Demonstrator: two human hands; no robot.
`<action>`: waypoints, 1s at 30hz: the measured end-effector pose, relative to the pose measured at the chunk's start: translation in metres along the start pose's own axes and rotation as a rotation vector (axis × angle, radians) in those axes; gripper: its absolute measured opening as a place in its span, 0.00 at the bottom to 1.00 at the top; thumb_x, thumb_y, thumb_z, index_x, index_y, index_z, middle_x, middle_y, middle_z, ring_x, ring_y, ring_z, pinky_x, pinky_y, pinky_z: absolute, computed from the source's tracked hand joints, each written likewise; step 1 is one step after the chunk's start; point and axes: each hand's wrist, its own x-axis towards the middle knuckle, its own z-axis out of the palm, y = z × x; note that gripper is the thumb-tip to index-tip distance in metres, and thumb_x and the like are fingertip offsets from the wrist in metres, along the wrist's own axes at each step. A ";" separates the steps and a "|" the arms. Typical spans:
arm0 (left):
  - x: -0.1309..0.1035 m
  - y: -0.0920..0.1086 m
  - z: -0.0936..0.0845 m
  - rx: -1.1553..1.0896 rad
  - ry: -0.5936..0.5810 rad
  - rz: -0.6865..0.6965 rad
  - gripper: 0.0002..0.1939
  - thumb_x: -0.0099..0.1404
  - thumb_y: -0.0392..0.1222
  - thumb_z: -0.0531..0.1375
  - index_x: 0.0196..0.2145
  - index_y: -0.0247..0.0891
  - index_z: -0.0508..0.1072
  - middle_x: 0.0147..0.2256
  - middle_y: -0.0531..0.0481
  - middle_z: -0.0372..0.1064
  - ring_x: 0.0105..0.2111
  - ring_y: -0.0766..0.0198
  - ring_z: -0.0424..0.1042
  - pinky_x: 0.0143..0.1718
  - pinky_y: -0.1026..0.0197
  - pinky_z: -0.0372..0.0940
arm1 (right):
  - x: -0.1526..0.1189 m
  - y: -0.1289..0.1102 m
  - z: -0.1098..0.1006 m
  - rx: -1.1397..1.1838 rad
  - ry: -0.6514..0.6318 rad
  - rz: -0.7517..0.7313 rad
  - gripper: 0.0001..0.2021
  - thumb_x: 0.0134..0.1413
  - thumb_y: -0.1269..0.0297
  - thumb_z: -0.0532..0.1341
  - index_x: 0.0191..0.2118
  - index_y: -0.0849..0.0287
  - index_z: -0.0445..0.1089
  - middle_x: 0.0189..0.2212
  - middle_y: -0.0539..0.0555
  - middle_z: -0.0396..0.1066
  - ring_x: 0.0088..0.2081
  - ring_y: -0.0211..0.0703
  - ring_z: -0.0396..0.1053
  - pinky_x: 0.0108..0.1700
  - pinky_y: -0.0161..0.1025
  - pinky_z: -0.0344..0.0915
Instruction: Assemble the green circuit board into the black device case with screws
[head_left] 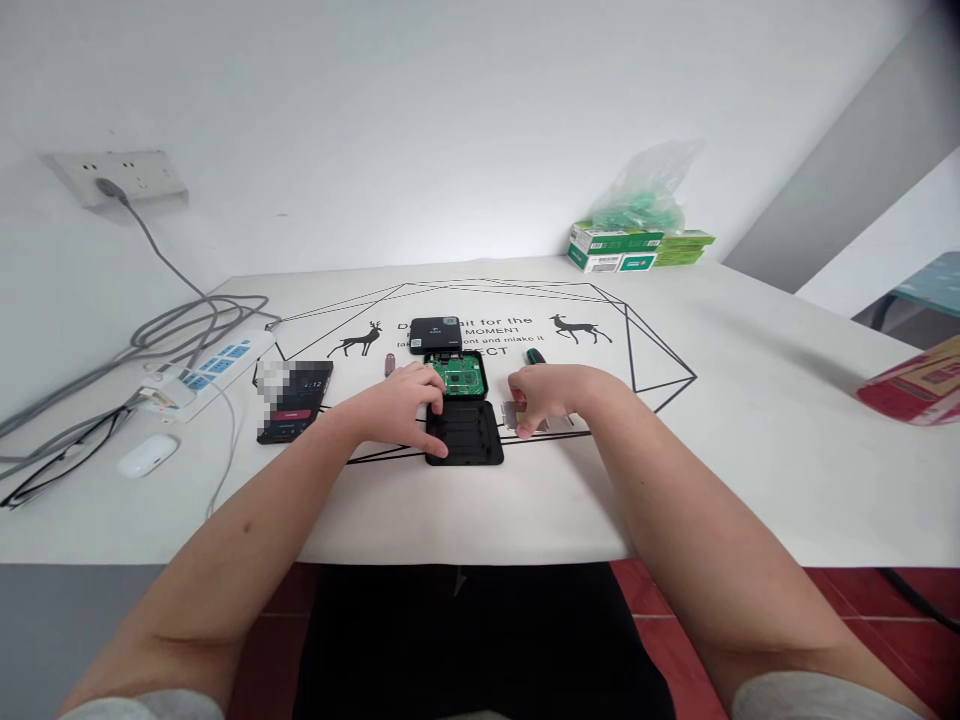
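A green circuit board (459, 376) sits in a black case, with a loose black cover (471, 436) lying in front of it. My left hand (405, 402) has its thumb and fingers apart. Its thumb touches the cover's left part and its fingertips reach the left side of the case. To the right, my right hand (541, 394) bends its fingers down over a small clear plastic container (511, 414); whatever lies between the fingertips is too small to make out. Just beyond that hand shows the green and black handle (534, 356) of a tool, partly covered.
Behind the case lies a closed black box (436, 335), with a small pinkish handle (389, 365) to its left. Further left are a phone (300, 402), a power strip (217, 368), cables and a white mouse (148, 455). Green boxes (619, 243) stand at the back right.
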 end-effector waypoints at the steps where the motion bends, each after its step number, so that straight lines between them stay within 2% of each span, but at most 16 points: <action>1: 0.000 0.001 0.001 0.001 -0.010 -0.002 0.26 0.54 0.65 0.76 0.37 0.43 0.78 0.59 0.43 0.72 0.64 0.39 0.64 0.65 0.40 0.62 | 0.001 0.000 0.000 0.011 0.001 0.004 0.23 0.45 0.53 0.76 0.44 0.55 0.72 0.43 0.57 0.79 0.43 0.58 0.77 0.36 0.45 0.63; 7: 0.002 0.004 0.003 0.051 -0.022 -0.017 0.27 0.54 0.66 0.77 0.36 0.42 0.77 0.62 0.41 0.72 0.67 0.37 0.62 0.69 0.38 0.58 | -0.002 0.000 0.002 0.042 0.031 -0.021 0.31 0.42 0.54 0.75 0.53 0.55 0.67 0.44 0.56 0.77 0.43 0.57 0.76 0.35 0.45 0.63; 11: 0.003 0.007 0.001 0.044 -0.056 -0.041 0.28 0.55 0.67 0.76 0.38 0.42 0.76 0.63 0.41 0.71 0.66 0.39 0.64 0.66 0.43 0.61 | -0.005 -0.001 0.004 0.020 0.032 -0.072 0.32 0.42 0.58 0.72 0.55 0.55 0.66 0.46 0.57 0.76 0.42 0.55 0.76 0.35 0.45 0.64; 13: 0.003 0.008 0.000 0.016 -0.084 -0.071 0.29 0.56 0.67 0.75 0.41 0.42 0.76 0.63 0.41 0.70 0.65 0.40 0.66 0.62 0.47 0.64 | -0.008 -0.002 0.002 0.004 0.036 -0.087 0.30 0.43 0.60 0.71 0.54 0.55 0.66 0.46 0.57 0.75 0.41 0.54 0.75 0.35 0.44 0.63; 16: 0.002 0.009 0.000 -0.014 -0.111 -0.128 0.34 0.55 0.67 0.74 0.49 0.43 0.74 0.61 0.41 0.71 0.62 0.42 0.68 0.56 0.50 0.68 | -0.014 -0.005 -0.002 0.013 0.130 -0.130 0.24 0.44 0.63 0.68 0.49 0.54 0.66 0.43 0.55 0.74 0.38 0.50 0.72 0.34 0.43 0.61; 20: 0.002 0.008 0.001 -0.026 -0.103 -0.131 0.39 0.55 0.67 0.74 0.56 0.43 0.71 0.59 0.41 0.71 0.60 0.43 0.69 0.55 0.51 0.68 | -0.019 -0.017 -0.004 0.181 0.220 -0.338 0.18 0.46 0.60 0.69 0.43 0.53 0.65 0.36 0.50 0.72 0.34 0.44 0.68 0.35 0.41 0.59; 23: 0.002 0.007 0.002 -0.025 -0.085 -0.096 0.37 0.54 0.66 0.74 0.53 0.43 0.72 0.58 0.42 0.72 0.59 0.43 0.69 0.55 0.50 0.67 | -0.015 -0.032 0.004 0.256 0.234 -0.456 0.18 0.49 0.55 0.70 0.43 0.53 0.66 0.34 0.49 0.72 0.33 0.44 0.66 0.34 0.40 0.58; 26: 0.003 0.006 0.002 -0.036 -0.069 -0.052 0.32 0.54 0.65 0.75 0.48 0.44 0.74 0.54 0.44 0.74 0.58 0.43 0.70 0.55 0.49 0.68 | -0.006 -0.045 0.014 0.181 0.235 -0.533 0.14 0.50 0.55 0.69 0.38 0.53 0.66 0.30 0.48 0.69 0.30 0.42 0.63 0.32 0.41 0.56; 30: 0.004 0.004 0.003 -0.042 -0.060 -0.019 0.27 0.54 0.63 0.77 0.41 0.43 0.75 0.55 0.44 0.73 0.58 0.44 0.70 0.55 0.49 0.68 | 0.004 -0.052 0.024 0.134 0.209 -0.571 0.15 0.53 0.52 0.68 0.35 0.53 0.63 0.30 0.48 0.68 0.30 0.42 0.63 0.31 0.42 0.56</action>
